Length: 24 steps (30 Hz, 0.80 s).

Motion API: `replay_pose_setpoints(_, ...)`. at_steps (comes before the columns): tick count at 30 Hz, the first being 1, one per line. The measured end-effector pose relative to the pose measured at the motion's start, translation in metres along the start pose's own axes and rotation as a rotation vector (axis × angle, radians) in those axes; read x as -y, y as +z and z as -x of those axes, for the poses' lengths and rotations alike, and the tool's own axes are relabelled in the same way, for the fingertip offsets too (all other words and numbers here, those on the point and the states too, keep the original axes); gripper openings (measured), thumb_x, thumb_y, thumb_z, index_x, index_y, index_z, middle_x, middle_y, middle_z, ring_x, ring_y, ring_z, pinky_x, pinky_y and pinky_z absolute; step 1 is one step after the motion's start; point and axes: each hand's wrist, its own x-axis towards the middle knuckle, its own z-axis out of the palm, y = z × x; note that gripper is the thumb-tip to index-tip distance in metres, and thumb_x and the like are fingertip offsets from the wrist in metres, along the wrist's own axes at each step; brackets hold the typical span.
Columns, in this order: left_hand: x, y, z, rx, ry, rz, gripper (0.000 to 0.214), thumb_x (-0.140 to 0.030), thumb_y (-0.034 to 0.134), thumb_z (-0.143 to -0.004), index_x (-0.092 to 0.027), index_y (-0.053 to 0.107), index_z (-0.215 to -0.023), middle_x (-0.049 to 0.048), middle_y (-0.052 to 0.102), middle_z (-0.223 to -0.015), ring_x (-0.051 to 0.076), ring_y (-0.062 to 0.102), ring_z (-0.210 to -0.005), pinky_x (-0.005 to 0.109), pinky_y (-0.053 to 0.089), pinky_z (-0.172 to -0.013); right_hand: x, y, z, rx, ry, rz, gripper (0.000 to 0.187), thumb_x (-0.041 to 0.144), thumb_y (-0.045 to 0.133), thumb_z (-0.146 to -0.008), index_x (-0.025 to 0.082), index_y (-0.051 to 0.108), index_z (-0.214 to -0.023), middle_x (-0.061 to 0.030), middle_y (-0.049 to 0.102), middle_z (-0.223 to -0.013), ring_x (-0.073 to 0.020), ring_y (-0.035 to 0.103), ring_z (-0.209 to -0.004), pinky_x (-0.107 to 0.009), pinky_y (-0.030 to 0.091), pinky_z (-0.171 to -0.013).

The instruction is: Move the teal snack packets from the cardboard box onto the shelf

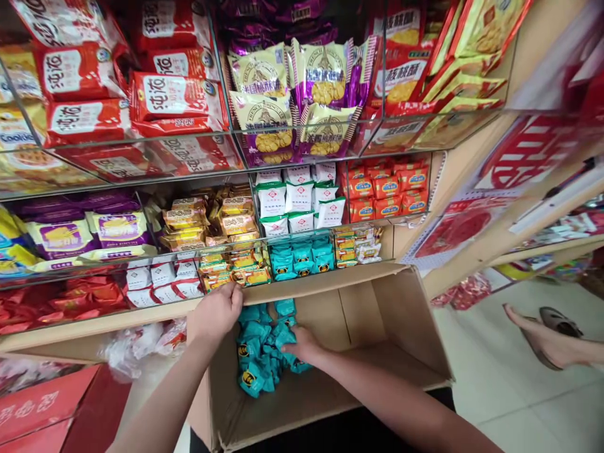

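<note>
A deep cardboard box (401, 314) stands open in front of my body, below the shelves. Curled fingers of my left hand (218, 311) grip the box's far rim near its left corner. Inside, small teal wrapped snack packets (255, 377) with black-and-yellow marks lie heaped towards the left end. My right hand (304, 346) reaches into this heap, thumb and fingers closed around teal packets; how many it holds is hidden. Similar teal packets (302, 255) fill a shelf compartment just beyond the box.
Clear-fronted shelf compartments hold white packets (299, 198), orange-red packets (387, 189) and larger biscuit packs (325, 75). A red carton (47, 409) stands at the lower left. Plastic bags (141, 343) lie under the shelf. Another person's sandalled foot (538, 333) is on the tiled floor at right.
</note>
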Motion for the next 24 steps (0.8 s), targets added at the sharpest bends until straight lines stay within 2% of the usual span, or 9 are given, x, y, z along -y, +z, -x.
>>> replay_pose_setpoints(4,-0.021,0.000,0.031,-0.284,0.181,0.373,0.028,-0.031,0.038,-0.081,-0.018,0.054,-0.099,0.0087,0.059,-0.096,0.020,0.051,-0.097,0.032,0.037,-0.085,0.002,-0.034,0.033,-0.043,-0.084,-0.187,0.026,0.040,0.047,-0.078,0.017,0.053,-0.089,-0.0018,0.059,-0.082,-0.0145,0.055,-0.073,-0.022,0.041,-0.061)
replay_pose_setpoints(6,-0.047,0.006,0.059,-0.316,0.200,0.639,0.032,-0.031,0.044,-0.079,-0.017,0.048,-0.107,0.0093,0.054,-0.104,0.019,0.050,-0.099,0.032,0.039,-0.086,0.008,-0.050,0.055,-0.067,-0.155,-0.388,0.030,0.045,0.039,-0.082,0.018,0.052,-0.088,0.0005,0.057,-0.076,-0.0116,0.052,-0.065,-0.020,0.040,-0.055)
replay_pose_setpoints(8,-0.078,0.017,0.086,-0.150,0.047,0.934,0.036,-0.035,0.042,-0.080,-0.018,0.043,-0.112,0.0083,0.053,-0.104,0.017,0.053,-0.089,0.029,0.045,-0.074,0.016,-0.060,0.075,-0.144,-0.213,-0.590,0.031,0.046,0.039,-0.082,0.018,0.050,-0.084,0.0018,0.053,-0.069,-0.0103,0.048,-0.059,-0.019,0.038,-0.052)
replay_pose_setpoints(9,-0.092,0.022,0.096,-0.036,-0.046,1.039,0.034,-0.039,0.039,-0.081,-0.018,0.046,-0.107,0.0072,0.055,-0.098,0.016,0.055,-0.082,0.027,0.045,-0.068,0.020,-0.063,0.083,-0.199,-0.233,-0.649,0.030,0.046,0.039,-0.082,0.018,0.049,-0.081,0.0025,0.049,-0.066,-0.0098,0.045,-0.057,-0.019,0.037,-0.052)
replay_pose_setpoints(11,-0.116,0.029,0.108,0.080,-0.177,1.166,0.031,-0.044,0.039,-0.080,-0.017,0.052,-0.090,0.0034,0.056,-0.081,0.014,0.053,-0.071,0.025,0.044,-0.061,0.026,-0.067,0.094,-0.297,-0.259,-0.645,0.028,0.044,0.041,-0.082,0.018,0.046,-0.073,0.0037,0.043,-0.062,-0.0093,0.040,-0.056,-0.019,0.035,-0.051)
replay_pose_setpoints(14,-0.135,0.029,0.106,0.074,-0.139,1.189,0.027,-0.043,0.045,-0.077,-0.017,0.050,-0.077,-0.0008,0.051,-0.068,0.012,0.048,-0.065,0.023,0.041,-0.062,0.030,-0.073,0.098,-0.353,-0.294,-0.582,0.028,0.040,0.043,-0.082,0.018,0.040,-0.065,0.0042,0.038,-0.059,-0.0092,0.037,-0.056,-0.019,0.032,-0.050)
replay_pose_setpoints(18,-0.140,0.021,0.096,0.091,0.018,1.123,0.021,-0.038,0.044,-0.079,-0.018,0.049,-0.082,-0.0005,0.052,-0.071,0.012,0.049,-0.065,0.023,0.040,-0.063,0.033,-0.084,0.095,-0.475,-0.326,-0.615,0.031,0.040,0.037,-0.084,0.019,0.034,-0.062,0.0050,0.033,-0.057,-0.0088,0.035,-0.053,-0.020,0.031,-0.049)
replay_pose_setpoints(21,-0.142,0.021,0.093,0.004,-0.001,1.100,0.023,-0.038,0.038,-0.081,-0.018,0.048,-0.081,-0.0006,0.051,-0.067,0.012,0.047,-0.060,0.023,0.040,-0.058,0.038,-0.087,0.094,-0.592,-0.348,-0.554,0.033,0.038,0.036,-0.085,0.020,0.029,-0.059,0.0057,0.029,-0.053,-0.0083,0.031,-0.048,-0.020,0.028,-0.045)
replay_pose_setpoints(24,-0.147,0.020,0.094,-0.061,-0.039,1.108,0.025,-0.041,0.039,-0.081,-0.018,0.050,-0.081,0.0000,0.051,-0.068,0.012,0.047,-0.061,0.023,0.040,-0.059,0.041,-0.090,0.095,-0.720,-0.384,-0.436,0.032,0.033,0.034,-0.087,0.020,0.033,-0.058,0.0051,0.031,-0.051,-0.0085,0.032,-0.046,-0.021,0.029,-0.044)
